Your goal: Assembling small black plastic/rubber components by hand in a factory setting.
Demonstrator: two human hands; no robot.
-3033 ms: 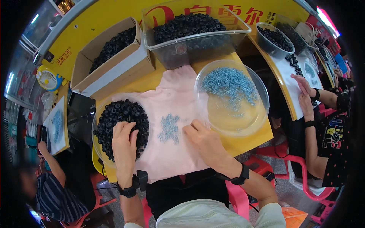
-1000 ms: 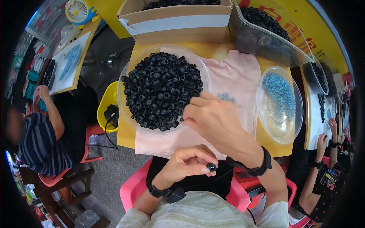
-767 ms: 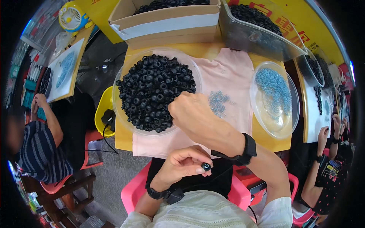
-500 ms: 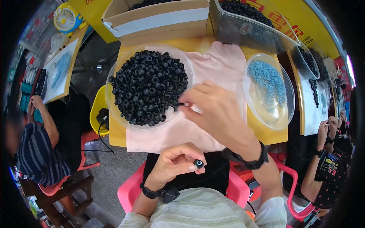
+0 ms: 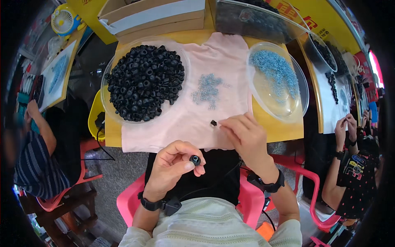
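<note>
Head view looks down on a yellow table (image 5: pixel 284 131) with a pink cloth (image 5: pixel 185 119) spread over it. The left hand (image 5: pixel 175 164) is curled below the table edge and pinches a small black ring part (image 5: pixel 194 159) between thumb and fingers. The right hand (image 5: pixel 247 138) is at the cloth's near edge, fingertips closed on a tiny black piece (image 5: pixel 213 123). On the cloth stand a clear bowl of black rings (image 5: pixel 144 82) and a little heap of blue-grey pieces (image 5: pixel 207 89); a clear dish of blue pieces (image 5: pixel 277 80) is at the right. Cardboard boxes (image 5: pixel 152 16) are behind. Other persons sit at both sides on red chairs (image 5: pixel 88 148).
</note>
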